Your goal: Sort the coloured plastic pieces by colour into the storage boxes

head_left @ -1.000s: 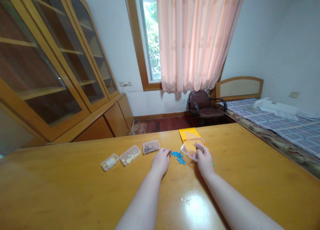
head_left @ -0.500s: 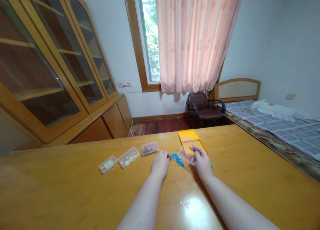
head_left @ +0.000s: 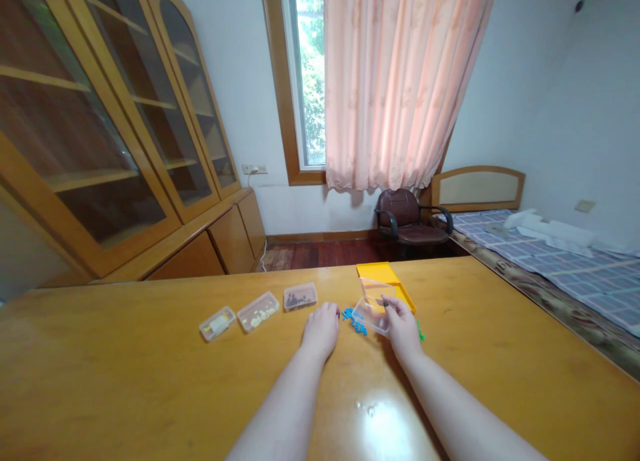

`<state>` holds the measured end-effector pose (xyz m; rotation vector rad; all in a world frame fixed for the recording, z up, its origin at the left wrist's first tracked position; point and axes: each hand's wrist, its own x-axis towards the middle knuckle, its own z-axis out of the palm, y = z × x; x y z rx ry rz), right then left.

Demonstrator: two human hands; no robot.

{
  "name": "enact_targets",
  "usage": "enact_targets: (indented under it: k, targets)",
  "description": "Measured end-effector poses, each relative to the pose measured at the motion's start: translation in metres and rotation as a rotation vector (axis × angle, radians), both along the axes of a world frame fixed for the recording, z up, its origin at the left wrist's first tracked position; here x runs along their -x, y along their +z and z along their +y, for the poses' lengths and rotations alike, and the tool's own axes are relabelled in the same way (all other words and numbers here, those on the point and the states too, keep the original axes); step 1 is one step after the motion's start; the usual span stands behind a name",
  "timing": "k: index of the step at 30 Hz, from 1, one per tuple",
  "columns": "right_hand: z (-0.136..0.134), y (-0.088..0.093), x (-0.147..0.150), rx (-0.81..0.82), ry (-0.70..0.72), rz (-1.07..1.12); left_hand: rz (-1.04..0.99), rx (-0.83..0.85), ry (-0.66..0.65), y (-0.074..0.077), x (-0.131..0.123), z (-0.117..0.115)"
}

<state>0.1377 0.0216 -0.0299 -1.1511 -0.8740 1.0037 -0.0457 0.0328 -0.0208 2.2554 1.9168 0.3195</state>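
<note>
My right hand [head_left: 400,326] grips a small clear plastic box [head_left: 373,312], tilted up on edge just in front of a yellow tray [head_left: 383,275]. A little heap of blue beads [head_left: 353,319] lies on the wooden table [head_left: 150,374] between my two hands. My left hand [head_left: 321,329] rests knuckles-up on the table, fingers curled, its fingertips at the left side of the beads. What its fingers hold, if anything, is hidden.
Three small clear boxes sit in a row to the left: one with dark bits [head_left: 301,295], one with pale bits [head_left: 258,311], one with white pieces [head_left: 217,323]. Beyond the table are a glass-fronted cabinet [head_left: 100,134], a chair [head_left: 407,217], and a bed [head_left: 550,247].
My right hand has tipped the clear box up and drawn it left, toward the beads. My left hand has stayed by the beads.
</note>
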Motion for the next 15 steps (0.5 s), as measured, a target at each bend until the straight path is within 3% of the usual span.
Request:
enact_targets:
  k: [15]
  targets:
    - [-0.0018,0.0041,0.0003,-0.005,-0.023,-0.018,0.05,-0.001,-0.029,-0.0036,-0.0019,0.0014]
